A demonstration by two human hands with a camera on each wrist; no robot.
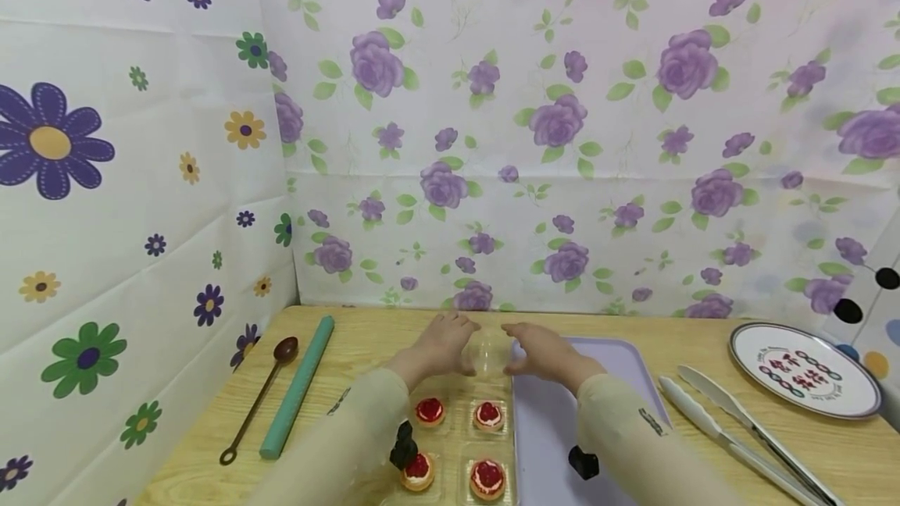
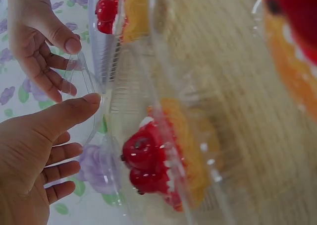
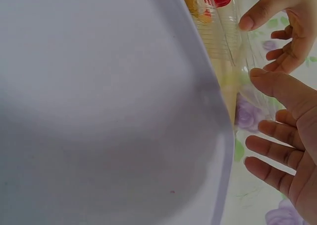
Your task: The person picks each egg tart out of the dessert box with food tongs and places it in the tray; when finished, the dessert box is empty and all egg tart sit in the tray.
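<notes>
Both hands meet at a clear plastic lid [image 1: 488, 358] at the far side of several small tarts, and they hold it between them. My left hand [image 1: 444, 346] grips its left side, the thumb on the edge [image 2: 94, 106]. From the right, my right hand [image 1: 544, 354] holds the other side by thumb and fingers. Just nearer lie red-topped tarts, one [image 1: 488, 415] in a clear plastic box and another [image 1: 430, 411] to its left. Whether the lid joins one of these boxes cannot be told.
Under my right arm lies a pale purple tray [image 1: 619, 358]. Metal tongs [image 1: 731, 428] and a white plate [image 1: 773, 350] are at the right. A teal rolling pin [image 1: 298, 389] and a brown long-handled spoon [image 1: 260, 404] lie at the left. Flowered cloth [image 1: 492, 217] rises behind the table.
</notes>
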